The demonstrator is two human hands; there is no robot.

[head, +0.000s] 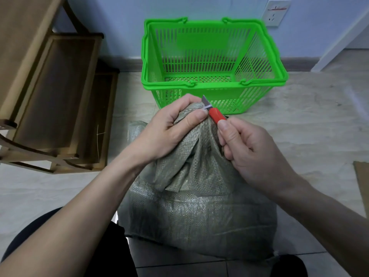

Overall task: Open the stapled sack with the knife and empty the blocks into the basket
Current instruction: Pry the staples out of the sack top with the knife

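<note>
My knees in dark trousers (111,254) sit at the bottom edge, w/ the grey-green woven sack (199,212) standing on the floor right btwn them. The sack's body bulges low and wide; its neck is gathered upward into a bunch. My left hand (169,128) is clenched round that bunched top, fingers wrapped over the far side, thumb (196,117) pressed on the near side just below the tip. My right hand (253,152) grips the red-handled utility knife (214,113) by the rear of its handle, pinched btwn thumb and forefinger, other fingers curled in. The knife points up and to the left, its short grey blade (205,100) sticking out just above the sack's top, right beside my left thumb (almost touching it). Can't make out any staples from here.

Beyond the sack, near but apart from it, the green plastic basket (263,56) stands upright on the floor against the pale wall, both handles folded down on the rim. Left of me is a wooden stepped shelf unit (54,92). A wall socket (276,14) shows upper right, and a cardboard piece (362,180) lies at the right edge.
</note>
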